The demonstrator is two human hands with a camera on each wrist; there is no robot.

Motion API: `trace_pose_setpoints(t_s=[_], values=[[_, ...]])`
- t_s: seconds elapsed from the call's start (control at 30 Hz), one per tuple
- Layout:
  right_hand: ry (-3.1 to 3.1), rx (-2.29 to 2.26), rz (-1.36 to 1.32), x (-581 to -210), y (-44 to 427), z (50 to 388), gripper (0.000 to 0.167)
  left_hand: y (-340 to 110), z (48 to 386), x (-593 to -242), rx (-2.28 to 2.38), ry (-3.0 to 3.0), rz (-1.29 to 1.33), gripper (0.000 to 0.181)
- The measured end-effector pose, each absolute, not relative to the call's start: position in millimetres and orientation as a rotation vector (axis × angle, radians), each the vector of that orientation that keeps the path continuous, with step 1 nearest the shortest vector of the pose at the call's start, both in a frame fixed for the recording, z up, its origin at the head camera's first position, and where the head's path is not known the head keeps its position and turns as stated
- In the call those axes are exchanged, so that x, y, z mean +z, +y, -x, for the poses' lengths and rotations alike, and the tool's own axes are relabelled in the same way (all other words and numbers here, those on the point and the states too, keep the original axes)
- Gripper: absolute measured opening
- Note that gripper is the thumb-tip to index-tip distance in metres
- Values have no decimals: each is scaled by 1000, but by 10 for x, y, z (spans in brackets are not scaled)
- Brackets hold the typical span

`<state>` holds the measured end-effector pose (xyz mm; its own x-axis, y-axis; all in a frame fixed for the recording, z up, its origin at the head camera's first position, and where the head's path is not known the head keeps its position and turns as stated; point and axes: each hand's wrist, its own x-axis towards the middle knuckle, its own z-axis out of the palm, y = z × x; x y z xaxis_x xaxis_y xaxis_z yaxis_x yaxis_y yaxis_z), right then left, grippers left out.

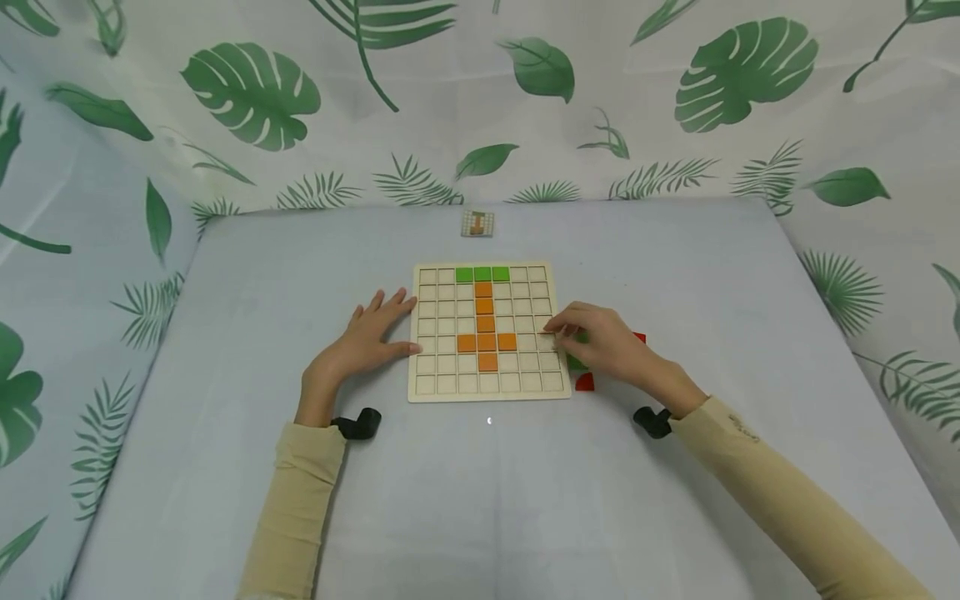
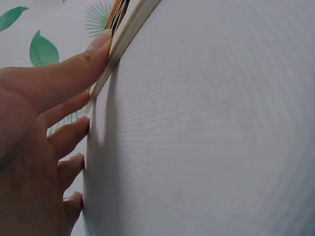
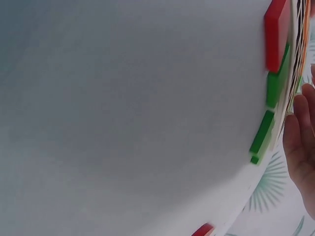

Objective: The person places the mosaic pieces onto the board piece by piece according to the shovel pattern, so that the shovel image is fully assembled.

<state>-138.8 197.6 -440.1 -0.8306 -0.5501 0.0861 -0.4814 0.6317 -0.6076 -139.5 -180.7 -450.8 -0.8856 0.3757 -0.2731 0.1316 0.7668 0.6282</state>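
A pale wooden grid board (image 1: 442, 385) lies on the table. Set in its cells are green square tiles (image 1: 482, 275) along the top row and orange square tiles (image 1: 487, 342) forming a column with a short crossbar. At the board's left edge my left hand (image 1: 363, 337) rests with fingers spread; the left wrist view shows its thumb (image 2: 83, 66) against the rim. Over the right edge, my right hand (image 1: 603, 342) has thumb and forefinger close together. Whether a piece sits between them is hidden. Green pieces (image 3: 262, 132) and a red piece (image 3: 277, 34) lie beside the board there.
Behind the board lies a small pattern card (image 1: 477, 223) with a similar figure on it. A red quarter-round piece (image 1: 585, 382) is near the board's lower right corner. Leaf-printed cloth (image 1: 420, 125) hangs around the white-covered table (image 1: 480, 500).
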Motion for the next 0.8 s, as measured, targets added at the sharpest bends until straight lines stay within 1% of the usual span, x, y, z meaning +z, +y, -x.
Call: trace_pose_setpoints(t_s=[0.23, 0.5, 0.8], values=[[2763, -937, 758, -4423, 2073, 1431, 22, -1818, 1408, -4543, 871, 2581, -396, 81], [2799, -950, 739, -4433, 2155, 1476, 23, -1824, 1411, -4560, 875, 2586, -405, 81], [2806, -899, 652, -4431, 2210, 1515, 23, -1827, 1412, -4568, 872, 2587, -411, 81]])
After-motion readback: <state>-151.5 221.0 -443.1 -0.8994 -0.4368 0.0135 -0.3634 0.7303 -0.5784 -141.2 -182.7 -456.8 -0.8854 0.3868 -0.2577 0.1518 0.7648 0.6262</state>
